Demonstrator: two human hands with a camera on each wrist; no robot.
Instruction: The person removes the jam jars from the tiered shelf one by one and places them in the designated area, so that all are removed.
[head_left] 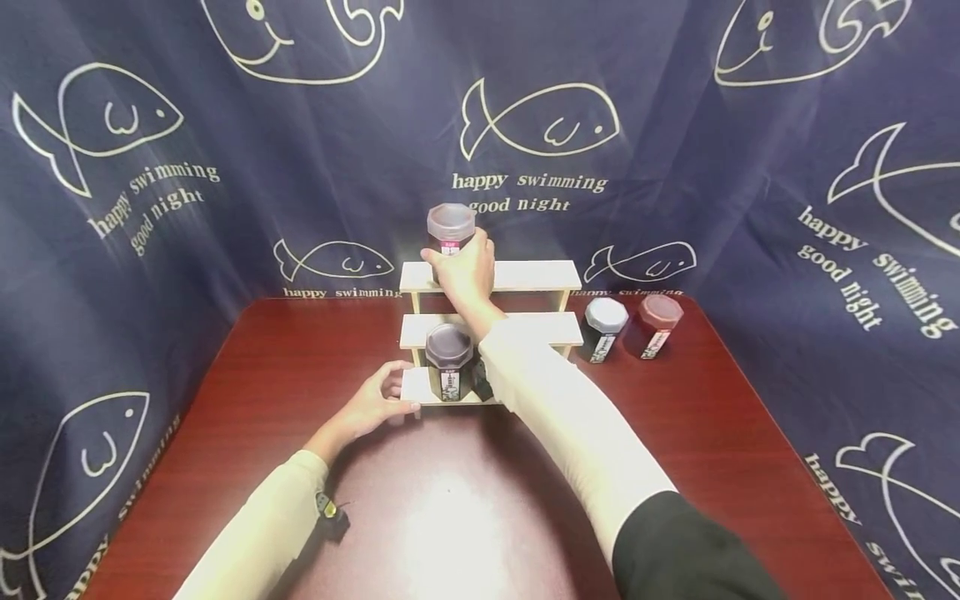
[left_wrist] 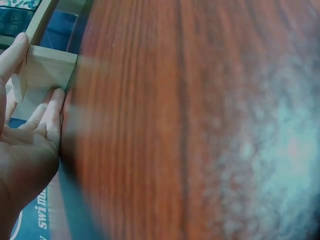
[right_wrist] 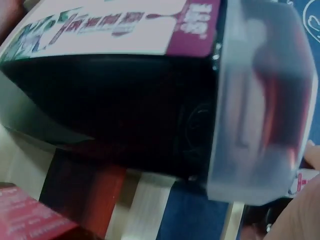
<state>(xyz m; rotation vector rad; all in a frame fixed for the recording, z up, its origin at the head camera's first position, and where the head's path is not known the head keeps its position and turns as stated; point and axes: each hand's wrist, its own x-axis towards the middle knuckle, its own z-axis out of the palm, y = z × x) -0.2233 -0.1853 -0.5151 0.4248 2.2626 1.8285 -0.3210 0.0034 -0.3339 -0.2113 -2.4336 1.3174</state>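
Arm [head_left: 577, 433] out fwd, R grip [head_left: 471, 271] clasps jar [head_left: 451, 221] at top tier [head_left: 534, 275]; L grip [head_left: 373, 400] pinches btm step [head_left: 417, 386].

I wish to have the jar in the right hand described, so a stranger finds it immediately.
On the reddish-brown table stands a pale three-tier stand. At the left of its top tier, the right hand holds a dark jar with a cloudy lid. Among all the visible jars, it is the highest and the only one held.
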